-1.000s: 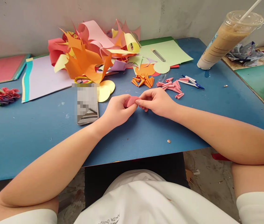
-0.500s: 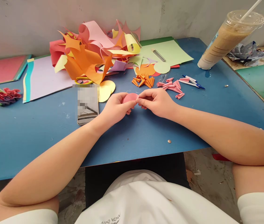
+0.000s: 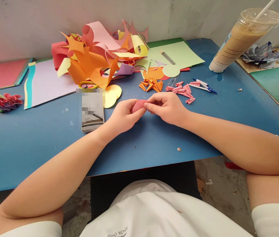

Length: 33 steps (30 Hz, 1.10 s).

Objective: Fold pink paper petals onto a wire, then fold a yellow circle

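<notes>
A small piece of pink paper (image 3: pixel 138 106) is held between my two hands above the blue table (image 3: pixel 139 144). My left hand (image 3: pixel 126 113) is closed on its left side, the thumb lying along the near edge. My right hand (image 3: pixel 165 107) pinches the paper's right end with thumb and fingertips. The paper looks curved, and its lower part is hidden by my fingers. Beyond my hands lie several rolled orange paper cones (image 3: pixel 151 84) and several pink paper cones (image 3: pixel 182 89). Yellow paper circles (image 3: pixel 111 96) rest to the left.
A phone (image 3: pixel 92 112) lies left of my hands, with yellow-handled scissors (image 3: pixel 87 85) behind it. Coloured paper scraps (image 3: pixel 90 62) are heaped at the back. Pens (image 3: pixel 203 85) and a tall iced drink (image 3: pixel 238 42) stand on the right; a curled paper bunch (image 3: pixel 3 102) sits far left.
The pink paper shows less of its flat face and now looks more curled between my hands. My left hand has turned slightly, its fingertips now hidden underneath.
</notes>
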{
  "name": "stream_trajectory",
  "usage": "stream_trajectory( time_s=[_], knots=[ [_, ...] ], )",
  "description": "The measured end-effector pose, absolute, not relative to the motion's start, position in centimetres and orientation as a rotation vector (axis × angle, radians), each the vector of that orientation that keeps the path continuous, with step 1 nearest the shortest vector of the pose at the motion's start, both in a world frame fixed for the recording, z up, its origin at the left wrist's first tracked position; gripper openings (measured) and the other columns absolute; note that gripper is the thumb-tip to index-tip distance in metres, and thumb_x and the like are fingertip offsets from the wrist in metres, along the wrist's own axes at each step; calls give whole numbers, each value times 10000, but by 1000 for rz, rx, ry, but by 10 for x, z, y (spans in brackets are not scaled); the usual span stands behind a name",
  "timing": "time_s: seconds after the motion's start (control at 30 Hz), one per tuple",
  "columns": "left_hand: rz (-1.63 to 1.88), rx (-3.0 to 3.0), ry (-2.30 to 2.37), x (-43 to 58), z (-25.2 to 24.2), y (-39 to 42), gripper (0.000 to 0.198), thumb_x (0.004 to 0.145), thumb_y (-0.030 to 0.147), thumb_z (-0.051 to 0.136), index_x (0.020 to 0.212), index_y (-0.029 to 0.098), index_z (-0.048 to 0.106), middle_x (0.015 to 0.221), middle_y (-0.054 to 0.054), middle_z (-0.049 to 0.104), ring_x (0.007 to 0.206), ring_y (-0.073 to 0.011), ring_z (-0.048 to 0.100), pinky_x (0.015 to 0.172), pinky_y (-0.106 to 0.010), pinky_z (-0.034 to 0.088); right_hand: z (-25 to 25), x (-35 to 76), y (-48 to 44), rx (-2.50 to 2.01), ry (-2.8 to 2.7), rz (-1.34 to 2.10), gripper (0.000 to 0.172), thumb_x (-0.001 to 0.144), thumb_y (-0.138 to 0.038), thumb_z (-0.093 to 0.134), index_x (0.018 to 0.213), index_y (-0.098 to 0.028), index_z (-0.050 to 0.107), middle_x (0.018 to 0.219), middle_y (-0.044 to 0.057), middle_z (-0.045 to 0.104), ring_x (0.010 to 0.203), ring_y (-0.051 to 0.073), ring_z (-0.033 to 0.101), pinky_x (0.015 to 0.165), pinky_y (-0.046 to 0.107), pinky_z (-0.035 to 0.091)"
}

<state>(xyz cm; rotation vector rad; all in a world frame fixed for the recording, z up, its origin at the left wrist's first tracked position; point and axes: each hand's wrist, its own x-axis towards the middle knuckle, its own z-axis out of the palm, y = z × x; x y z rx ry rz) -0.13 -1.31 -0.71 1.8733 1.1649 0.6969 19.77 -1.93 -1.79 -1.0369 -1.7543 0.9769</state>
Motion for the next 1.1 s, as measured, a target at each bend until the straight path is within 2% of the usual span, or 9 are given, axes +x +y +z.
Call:
stream_trajectory(
  time_s=[0.27,0.73,0.97,1.1],
  knots=[
    [699,1900,1154,-2,-8,-13,387,888,447,650,640,212,467,583,20,551,572,-127,486,556,-291,351,-18,198,-20,-1089,-1737,1045,189,885,-304,668,785,-155,727,646,11,626,601,133,531,561,277,414],
    [700,1917,1174,-1,-7,-13,367,893,419,643,647,213,467,585,20,551,574,-127,493,554,-284,364,-18,198,-21,-1101,-1790,953,210,908,-301,644,788,-151,728,643,13,624,589,130,514,551,277,387],
    [697,1690,1121,1,-6,-13,304,871,435,644,708,195,551,667,10,567,583,-118,535,547,-249,457,-19,198,-20,-1117,-1801,922,221,906,-310,637,768,-154,710,652,22,643,599,139,535,571,287,409],
    [722,1585,1061,2,-6,-11,257,861,410,618,752,177,626,687,7,558,576,-107,525,535,-230,459,-20,198,-20,-1076,-1834,860,216,897,-318,648,776,-152,715,677,24,662,620,141,553,593,289,423]
  ],
)
